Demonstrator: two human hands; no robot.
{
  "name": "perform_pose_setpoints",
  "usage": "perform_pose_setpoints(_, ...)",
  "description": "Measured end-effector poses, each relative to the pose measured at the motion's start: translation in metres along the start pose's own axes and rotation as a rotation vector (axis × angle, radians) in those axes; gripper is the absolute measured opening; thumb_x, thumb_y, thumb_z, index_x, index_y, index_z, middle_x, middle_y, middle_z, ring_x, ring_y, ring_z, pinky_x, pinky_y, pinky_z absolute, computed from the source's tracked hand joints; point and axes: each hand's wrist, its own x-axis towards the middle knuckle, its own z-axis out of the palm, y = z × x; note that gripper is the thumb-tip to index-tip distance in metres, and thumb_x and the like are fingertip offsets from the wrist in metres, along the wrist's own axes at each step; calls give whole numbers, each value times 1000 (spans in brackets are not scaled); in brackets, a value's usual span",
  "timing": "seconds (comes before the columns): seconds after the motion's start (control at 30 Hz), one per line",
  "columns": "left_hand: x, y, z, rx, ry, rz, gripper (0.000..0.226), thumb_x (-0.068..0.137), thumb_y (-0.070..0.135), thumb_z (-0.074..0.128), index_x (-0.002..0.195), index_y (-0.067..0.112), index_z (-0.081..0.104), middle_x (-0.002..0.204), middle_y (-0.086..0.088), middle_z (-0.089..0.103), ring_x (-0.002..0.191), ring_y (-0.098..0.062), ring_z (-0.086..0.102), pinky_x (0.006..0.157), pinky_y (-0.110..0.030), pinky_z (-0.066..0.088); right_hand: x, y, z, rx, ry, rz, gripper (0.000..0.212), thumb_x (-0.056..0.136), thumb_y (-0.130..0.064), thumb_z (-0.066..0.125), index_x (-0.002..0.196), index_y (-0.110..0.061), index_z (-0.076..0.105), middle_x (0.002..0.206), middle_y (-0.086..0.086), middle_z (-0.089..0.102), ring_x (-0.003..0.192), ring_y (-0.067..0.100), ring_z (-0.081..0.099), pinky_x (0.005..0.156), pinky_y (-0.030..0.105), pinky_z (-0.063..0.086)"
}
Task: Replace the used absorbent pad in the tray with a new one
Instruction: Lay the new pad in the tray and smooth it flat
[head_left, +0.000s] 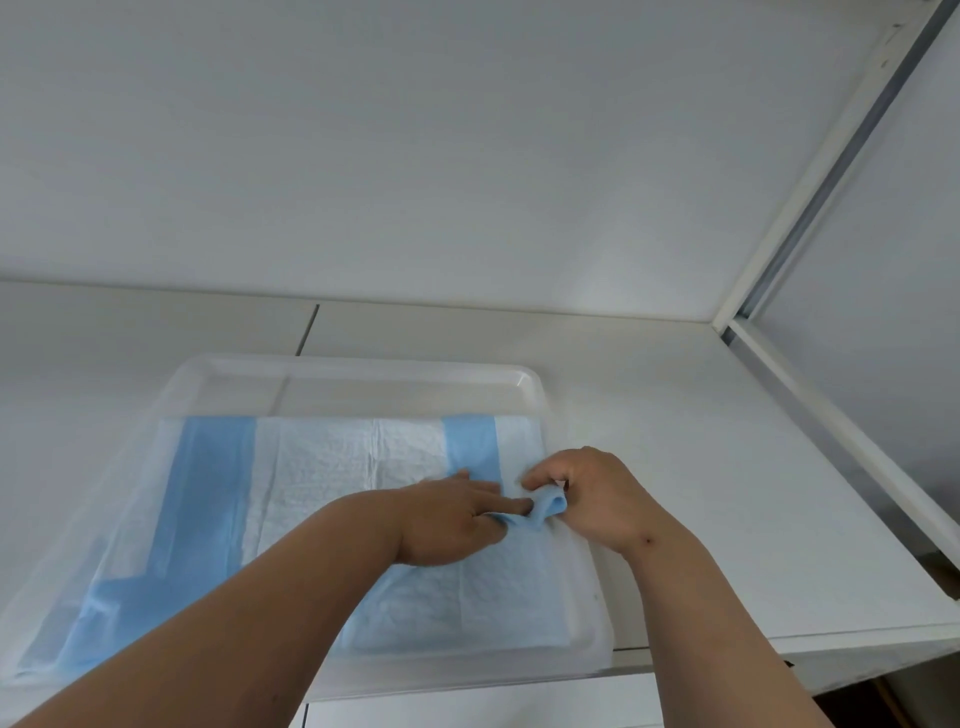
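A translucent white tray lies on the white table. Inside it is a blue and white absorbent pad, spread over most of the tray floor, with the far strip of the tray bare. At the pad's right edge a blue fold is bunched up. My right hand pinches this fold with curled fingers. My left hand lies flat on the pad just left of the fold, fingers stretched toward it and touching the blue edge.
The white table meets a white wall at the back. A white and grey frame rail runs along the right side. The table's front edge and a drawer front lie below the tray.
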Motion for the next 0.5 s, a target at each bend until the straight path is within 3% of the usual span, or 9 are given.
perform_pose_setpoints(0.07, 0, 3, -5, 12, 5, -2, 43, 102, 34, 33, 144, 42, 36, 154, 5, 33, 145, -16, 19, 118, -35, 16, -3, -2, -1, 78, -38, 9, 25, 81, -9, 72, 103, -19, 77, 108, -4, 72, 102, 9, 64, 92, 24, 48)
perform_pose_setpoints(0.17, 1, 7, -17, 5, 114, -65, 38, 101, 38, 35, 129, 25, 56, 130, -3, 58, 112, -16, 52, 93, -28, 37, -4, -5, -8, 279, -104, 139, 15, 82, -25, 74, 90, -12, 76, 85, 1, 71, 77, 8, 61, 75, 26, 46)
perform_pose_setpoints(0.27, 0, 4, -27, -6, 200, -138, 41, 97, 50, 38, 112, 21, 63, 115, -3, 63, 101, -18, 56, 84, -27, 38, 2, -9, -11, 310, -111, 297, 33, 86, -42, 67, 77, -11, 68, 69, -1, 58, 63, 12, 53, 64, 27, 41)
perform_pose_setpoints(0.37, -5, -6, -35, 10, 190, -156, 39, 87, 68, 42, 82, 31, 54, 92, 6, 61, 83, -10, 56, 73, -27, 40, 11, -11, -6, 313, -25, 339, 43, 90, -45, 59, 83, -4, 67, 72, 2, 58, 65, 17, 54, 67, 31, 44)
perform_pose_setpoints(0.43, -13, -13, -43, 59, 165, -159, 37, 83, 70, 47, 83, 33, 51, 87, 11, 58, 79, -7, 54, 71, -26, 39, 17, -13, -2, 290, 28, 347, 44, 92, -45, 57, 74, -4, 62, 70, 2, 55, 65, 18, 52, 65, 34, 44)
perform_pose_setpoints(0.5, -22, -21, -50, 115, 155, -169, 45, 81, 70, 51, 106, 33, 55, 103, 9, 62, 92, -10, 57, 82, -29, 43, 21, -15, 0, 242, 64, 357, 45, 93, -43, 54, 60, -13, 48, 61, -1, 48, 58, 16, 46, 58, 32, 36)
